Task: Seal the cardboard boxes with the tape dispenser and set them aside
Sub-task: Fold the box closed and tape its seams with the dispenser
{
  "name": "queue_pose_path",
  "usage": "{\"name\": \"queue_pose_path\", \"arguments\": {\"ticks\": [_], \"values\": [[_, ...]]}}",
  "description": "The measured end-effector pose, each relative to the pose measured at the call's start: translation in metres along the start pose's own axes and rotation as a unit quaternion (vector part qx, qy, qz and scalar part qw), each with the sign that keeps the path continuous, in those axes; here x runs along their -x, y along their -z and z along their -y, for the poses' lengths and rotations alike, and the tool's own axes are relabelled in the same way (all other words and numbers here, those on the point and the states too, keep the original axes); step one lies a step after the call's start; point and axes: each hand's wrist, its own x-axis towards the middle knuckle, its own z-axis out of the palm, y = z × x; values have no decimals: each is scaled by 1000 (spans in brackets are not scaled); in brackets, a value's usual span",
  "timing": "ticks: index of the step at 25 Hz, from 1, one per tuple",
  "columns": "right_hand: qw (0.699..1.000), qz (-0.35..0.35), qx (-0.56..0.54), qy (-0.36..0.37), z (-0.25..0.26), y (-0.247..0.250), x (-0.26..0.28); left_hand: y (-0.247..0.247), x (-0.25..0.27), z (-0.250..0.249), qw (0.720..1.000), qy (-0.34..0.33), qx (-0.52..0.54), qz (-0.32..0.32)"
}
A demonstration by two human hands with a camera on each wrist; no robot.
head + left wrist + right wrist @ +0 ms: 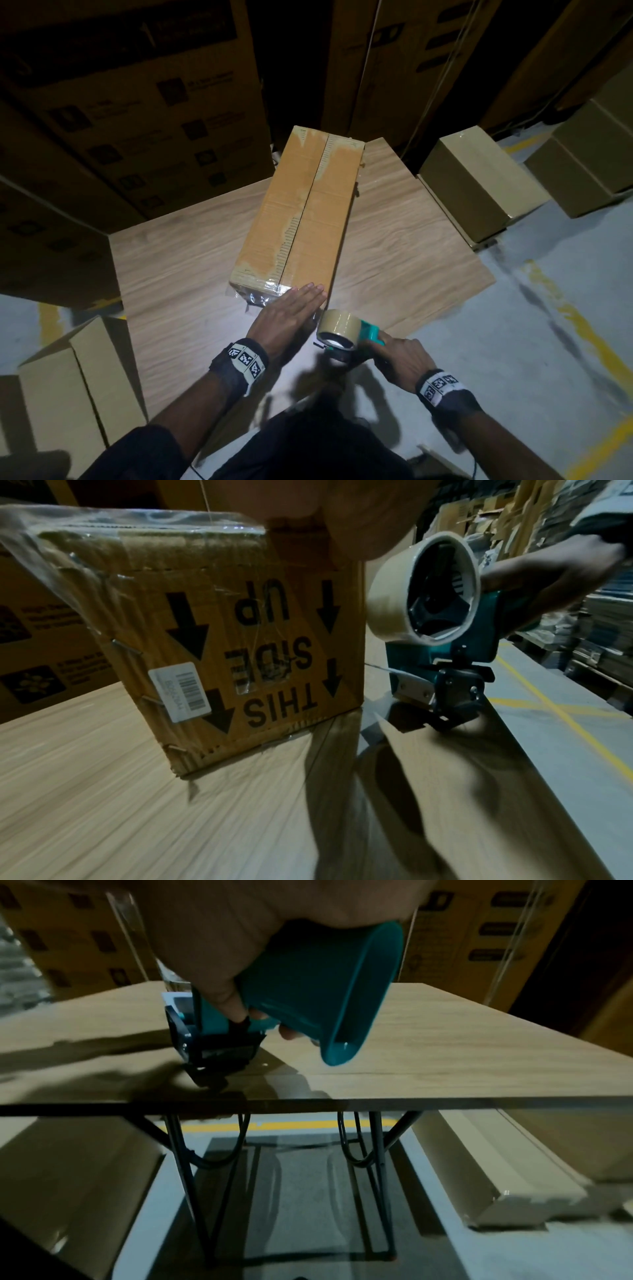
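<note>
Box (301,212) lengthwise at frame centre on desk (411,240); left hand (291,317) flat, fingers spread, pinning near end steady, while right hand (406,359) clenches tape dispenser (346,334) handle just beside, likely readying seam pass.

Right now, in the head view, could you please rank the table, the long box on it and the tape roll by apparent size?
1. Table, largest.
2. Long box.
3. Tape roll, smallest, though nearest the camera.
</note>
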Motion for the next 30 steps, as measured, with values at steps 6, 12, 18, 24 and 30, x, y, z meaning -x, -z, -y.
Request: {"name": "queue_pose_path", "arguments": {"ticks": [6, 12, 18, 24, 30], "values": [[925, -54, -301, -227, -10, 18, 26, 5, -5, -3, 1000, -3, -17, -10], [551, -130, -730, -382, -30, 0, -38, 9, -54, -10, 997, 34, -39, 61], [569, -109, -715, -391, -54, -16, -77, 44, -96, -2, 979, 106, 102, 140], [804, -212, -336, -443, -34, 33, -52, 90, -36, 43, 927, 312, 204, -36], [674, -107, -693, -231, 24, 81, -95, 105, -29, 55, 810, 450, 377, -1]]}}
